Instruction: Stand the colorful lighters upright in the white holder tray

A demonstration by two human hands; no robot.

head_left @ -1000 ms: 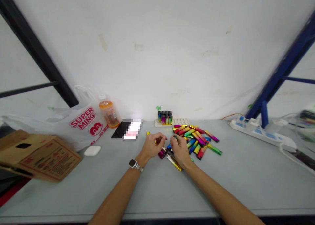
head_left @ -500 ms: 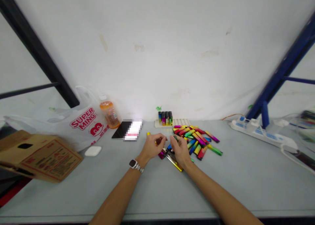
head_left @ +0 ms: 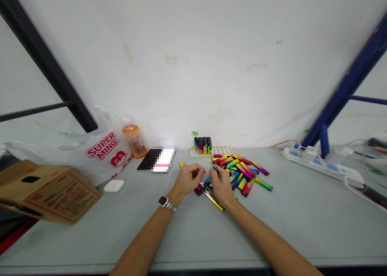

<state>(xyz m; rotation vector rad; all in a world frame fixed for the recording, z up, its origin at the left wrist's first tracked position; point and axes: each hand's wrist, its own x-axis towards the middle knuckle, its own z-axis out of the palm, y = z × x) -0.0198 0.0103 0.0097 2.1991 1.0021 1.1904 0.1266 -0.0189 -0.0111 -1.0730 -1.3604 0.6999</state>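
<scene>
Lighters (head_left: 246, 170) loosely heaped, right hand (head_left: 222, 184) alongside, left hand (head_left: 187, 179) near.

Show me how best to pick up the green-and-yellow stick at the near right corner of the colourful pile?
I'd pinch the green-and-yellow stick across its narrow body near the green end, coming from above and the right. It's long, slim and lying flat on the table; that end juts outward, while its other end sits close against the pile.

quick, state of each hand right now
Left hand: curled; whether it grips anything cannot be told.
Right hand: closed, apparently on a lighter.
</scene>
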